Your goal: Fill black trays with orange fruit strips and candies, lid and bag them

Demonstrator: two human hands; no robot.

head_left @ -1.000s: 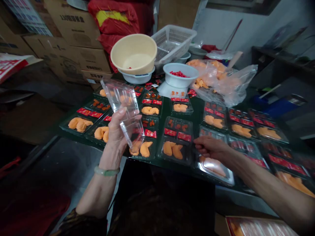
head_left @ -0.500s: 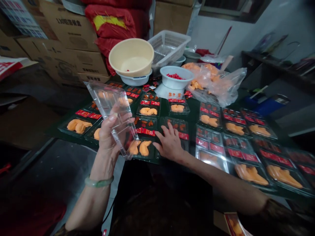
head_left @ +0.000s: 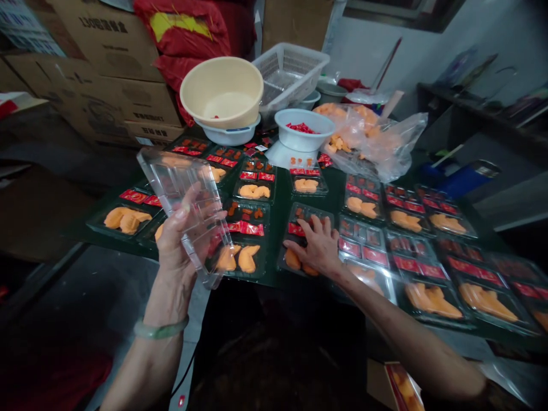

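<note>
My left hand is closed around clear plastic lids with moulded ribs, tilted upright; I cannot tell how many. Behind their lower edge lies a black tray of orange pieces, red packets and small brown pieces. My right hand is spread, palm down, over another filled tray, with its fingers at the red packets and orange food. Part of that tray is hidden under the hand. Just right of it lies a tray under a shiny clear lid.
Several filled trays cover the dark green table. Towards the back stand a blue basin of red packets, a cream basin, a white basket and a plastic bag of orange pieces. Cardboard boxes are stacked at left.
My right hand has moved right, and the tray under it now lies farther from the tray to its left. My left hand still holds the lids.
</note>
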